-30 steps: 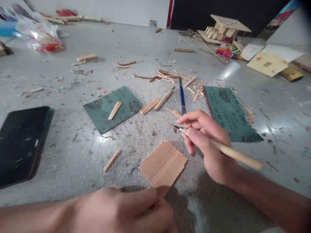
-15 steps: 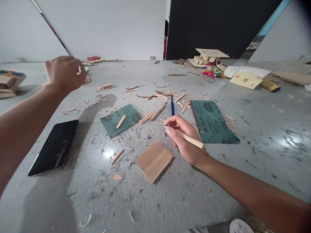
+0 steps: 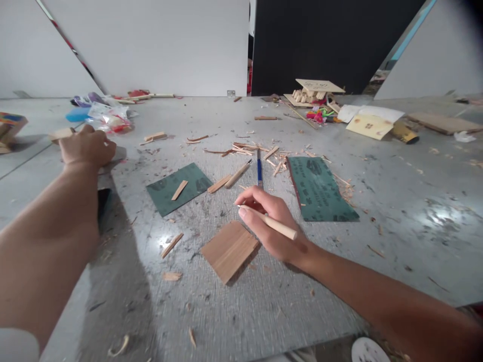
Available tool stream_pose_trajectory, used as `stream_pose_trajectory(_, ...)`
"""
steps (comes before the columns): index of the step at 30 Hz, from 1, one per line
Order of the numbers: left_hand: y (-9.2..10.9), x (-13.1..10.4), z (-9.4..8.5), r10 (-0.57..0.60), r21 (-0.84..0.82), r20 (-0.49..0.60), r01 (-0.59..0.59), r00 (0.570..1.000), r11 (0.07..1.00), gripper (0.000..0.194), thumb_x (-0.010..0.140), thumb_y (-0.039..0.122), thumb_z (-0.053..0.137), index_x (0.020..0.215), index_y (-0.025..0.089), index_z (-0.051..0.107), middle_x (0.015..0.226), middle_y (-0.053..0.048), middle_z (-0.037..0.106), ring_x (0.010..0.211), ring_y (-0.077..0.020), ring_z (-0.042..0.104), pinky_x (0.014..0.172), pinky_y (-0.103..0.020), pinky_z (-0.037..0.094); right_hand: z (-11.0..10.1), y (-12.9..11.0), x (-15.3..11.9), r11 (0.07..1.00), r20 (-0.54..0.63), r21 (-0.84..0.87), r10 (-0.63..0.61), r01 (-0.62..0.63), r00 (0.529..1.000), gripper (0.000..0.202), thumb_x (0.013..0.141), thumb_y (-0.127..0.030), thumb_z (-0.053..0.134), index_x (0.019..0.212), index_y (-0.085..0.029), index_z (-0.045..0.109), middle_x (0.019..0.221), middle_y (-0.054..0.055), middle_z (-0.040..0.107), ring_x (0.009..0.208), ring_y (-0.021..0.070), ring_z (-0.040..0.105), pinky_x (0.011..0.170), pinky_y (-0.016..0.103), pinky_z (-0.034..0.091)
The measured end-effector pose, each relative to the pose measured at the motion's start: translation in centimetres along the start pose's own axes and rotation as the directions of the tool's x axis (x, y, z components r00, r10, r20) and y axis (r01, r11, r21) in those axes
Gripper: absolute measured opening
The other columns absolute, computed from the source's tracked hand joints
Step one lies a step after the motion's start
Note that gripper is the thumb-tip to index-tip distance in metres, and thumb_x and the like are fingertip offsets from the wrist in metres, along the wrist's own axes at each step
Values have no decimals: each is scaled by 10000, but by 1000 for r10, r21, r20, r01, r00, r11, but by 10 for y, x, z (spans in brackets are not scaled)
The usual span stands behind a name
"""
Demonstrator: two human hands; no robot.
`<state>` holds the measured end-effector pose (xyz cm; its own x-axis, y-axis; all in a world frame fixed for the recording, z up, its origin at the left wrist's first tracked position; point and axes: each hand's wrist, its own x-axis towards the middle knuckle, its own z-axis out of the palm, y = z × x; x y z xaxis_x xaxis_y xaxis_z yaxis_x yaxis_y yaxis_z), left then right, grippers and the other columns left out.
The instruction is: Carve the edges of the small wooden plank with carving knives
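My right hand is closed round a pale wooden-handled tool, its thin tip pointing left. Just below and to the left lies a square brown wood piece on the grey table. Far out at the left, my left hand has its fingers curled down beside a small light wood block; whether it grips the block is hidden. A blue-handled tool and another wooden-handled tool lie beyond my right hand.
Green sandpaper sheets lie at the left and right. Wood slivers are scattered between them. A dark phone is partly under my left forearm. Plastic bags and a small wooden model stand farther back.
My left hand has come down towards the table by the light wood block, and its forearm now covers most of the phone. My right hand still holds the tool; the view has shifted slightly.
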<state>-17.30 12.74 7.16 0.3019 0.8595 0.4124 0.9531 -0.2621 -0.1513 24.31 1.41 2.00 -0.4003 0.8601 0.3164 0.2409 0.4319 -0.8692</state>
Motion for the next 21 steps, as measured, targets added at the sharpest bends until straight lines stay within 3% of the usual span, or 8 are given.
stream_pose_trajectory(6,5,34,10,-119,82,-152,132,981,988,306,1001,387,583,1158,129,636,1146,-68,661,982,-202,674,857,-389,587,1,-1,-1,999,30,-42,-11,12,1000,78,987,-290,535,1036,-245,575,839,-44,584,764,105,558,696,262,429)
stream_pose_trajectory(7,12,44,8,-99,81,-159,113,982,990,330,1001,403,572,1088,95,655,1098,-46,665,945,-187,681,840,-353,583,2,-1,-1,999,27,-47,-2,3,1000,83,991,-300,533,1039,-247,578,848,-43,590,778,107,562,703,263,432)
stream_pose_trajectory(9,34,58,1,-36,75,-195,51,980,996,529,1067,411,289,1006,44,665,1027,33,649,978,-137,637,861,-313,538,2,-1,-1,999,7,-47,21,-21,1000,98,997,-319,537,1049,-254,587,848,-43,594,778,108,563,699,264,433)
stream_pose_trajectory(11,68,57,-8,63,61,-237,-50,970,997,577,1028,471,285,1008,42,671,976,73,626,986,-113,591,897,-281,504,2,0,-1,998,-31,-19,53,-54,998,110,1000,-335,544,1062,-261,596,852,-44,594,730,96,556,667,256,432)
stream_pose_trajectory(14,134,19,-25,290,14,-202,-293,936,956,574,1020,475,279,988,66,680,836,86,577,801,-51,534,788,-240,473,0,3,2,992,-103,64,117,-111,988,137,1009,-372,542,1083,-271,596,872,-46,603,632,70,525,581,235,415)
stream_pose_trajectory(16,177,-18,-35,475,-45,-140,-485,869,874,588,982,593,347,904,126,694,713,77,541,661,-47,490,659,-200,438,-3,5,5,987,-143,85,151,-140,978,149,1006,-393,551,1077,-270,595,838,-48,597,595,65,508,536,226,398)
stream_pose_trajectory(19,221,-64,-42,679,-326,-90,-666,728,671,629,885,725,497,1070,152,678,973,-49,682,766,-181,615,579,-310,512,-6,6,8,984,-166,79,174,-163,971,154,1006,-403,550,1063,-267,593,763,-55,562,561,66,505,505,217,396)
stream_pose_trajectory(21,234,-80,-39,700,-396,-55,-659,712,639,620,903,658,548,1245,148,625,1112,-76,695,906,-241,654,614,-372,554,-6,4,9,982,-160,87,182,-170,970,162,1017,-406,523,1077,-267,584,811,-47,579,571,66,539,508,215,420)
